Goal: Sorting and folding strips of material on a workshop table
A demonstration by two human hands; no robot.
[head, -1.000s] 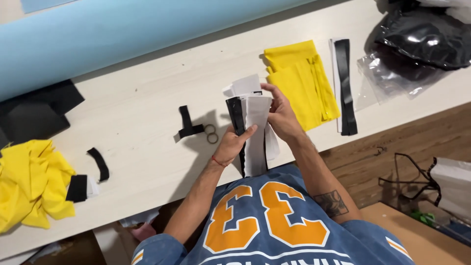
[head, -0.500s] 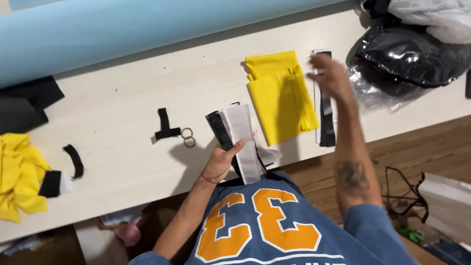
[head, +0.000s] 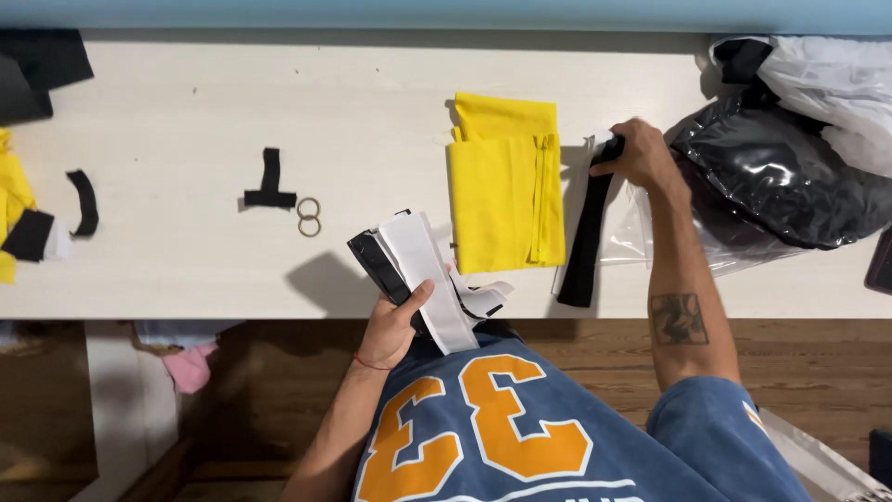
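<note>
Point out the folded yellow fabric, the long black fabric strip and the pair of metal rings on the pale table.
Folded yellow fabric (head: 506,200): head view, middle of the top layer.
Long black fabric strip (head: 587,237): head view, mid-length, below the right hand.
Pair of metal rings (head: 308,217): head view, where the two rings meet.

At the table's right end lie a glossy black plastic bag (head: 790,177), a white bag (head: 836,79) above it, and a clear flat pouch (head: 641,237) (possibly empty) just beside them.
</note>
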